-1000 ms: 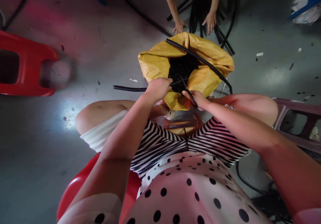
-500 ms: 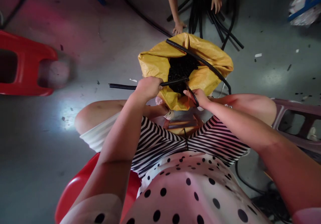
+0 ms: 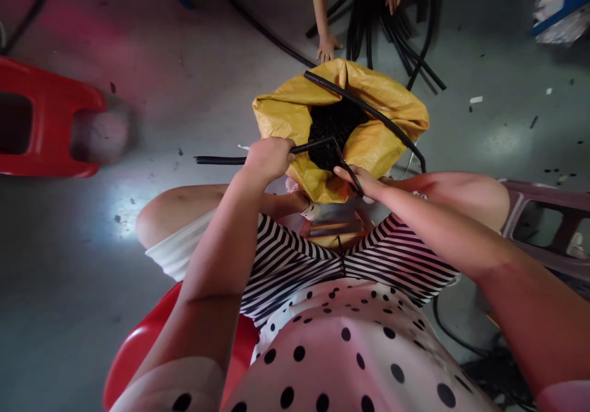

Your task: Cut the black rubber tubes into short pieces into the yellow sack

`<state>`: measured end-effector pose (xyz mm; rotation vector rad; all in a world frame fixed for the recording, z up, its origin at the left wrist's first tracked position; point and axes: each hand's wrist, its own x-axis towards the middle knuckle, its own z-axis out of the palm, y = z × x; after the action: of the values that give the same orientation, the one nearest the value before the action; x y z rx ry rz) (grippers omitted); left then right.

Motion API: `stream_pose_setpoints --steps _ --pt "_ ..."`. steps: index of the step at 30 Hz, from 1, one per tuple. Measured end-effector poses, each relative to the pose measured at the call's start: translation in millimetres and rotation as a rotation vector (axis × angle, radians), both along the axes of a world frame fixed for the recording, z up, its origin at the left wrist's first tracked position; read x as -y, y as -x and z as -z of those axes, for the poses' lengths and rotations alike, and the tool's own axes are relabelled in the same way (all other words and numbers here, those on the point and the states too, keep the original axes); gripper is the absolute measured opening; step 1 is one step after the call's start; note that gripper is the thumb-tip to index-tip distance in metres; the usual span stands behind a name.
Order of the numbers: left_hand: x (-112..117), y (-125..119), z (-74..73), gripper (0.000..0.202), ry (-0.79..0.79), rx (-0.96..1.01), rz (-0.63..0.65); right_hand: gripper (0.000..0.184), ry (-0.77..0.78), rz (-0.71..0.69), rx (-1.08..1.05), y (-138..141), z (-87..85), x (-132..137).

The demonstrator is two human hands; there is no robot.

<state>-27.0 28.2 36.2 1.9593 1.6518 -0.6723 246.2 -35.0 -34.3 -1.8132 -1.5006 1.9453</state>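
My left hand [image 3: 270,155] is wrapped round a black corrugated tube [image 3: 220,160]. One end sticks out to the left; the other reaches over the mouth of a yellow woven sack [image 3: 283,117]. In my right hand [image 3: 362,179] is a pair of dark-handled scissors [image 3: 354,180], its blades at the tube's right end. How far the blades are parted is too small to tell. Many short black pieces [image 3: 338,120] lie inside the sack. Another black tube [image 3: 366,109] rests across the sack's rim, running down to the right.
Beyond the sack are a co-worker's hands [image 3: 328,48] and a bundle of long black tubes [image 3: 362,31] on the floor. A red stool [image 3: 55,117] stands at the left, a dark plastic stool [image 3: 520,206] at the right. Small scraps dot the floor.
Both my hands have shifted slightly left, and the held tube with them. The co-worker's hand at the tube bundle has drawn back a little.
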Motion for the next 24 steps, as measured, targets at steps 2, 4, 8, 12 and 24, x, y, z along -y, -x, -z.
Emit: stream_pose_setpoints --steps 2,4,8,12,24 --pt "1.1 -3.7 -0.9 0.041 0.009 0.014 0.018 0.068 0.023 -0.005 0.019 1.0 -1.9 -0.1" --pt "2.7 -7.7 -1.3 0.041 0.015 0.035 0.034 0.067 0.020 0.014 0.019 1.8 -3.1 0.0" --pt "5.0 -12.8 0.1 0.040 0.034 0.063 0.055 0.069 -0.012 0.036 0.037 3.4 -2.6 1.1" --pt "4.4 -10.7 3.3 0.040 0.021 0.079 0.041 0.069 -0.049 0.056 0.061 5.0 -0.3 3.0" --pt "0.9 -1.0 1.0 0.042 0.041 0.018 0.041 0.079 -0.115 0.108 0.089 5.2 1.2 6.2"
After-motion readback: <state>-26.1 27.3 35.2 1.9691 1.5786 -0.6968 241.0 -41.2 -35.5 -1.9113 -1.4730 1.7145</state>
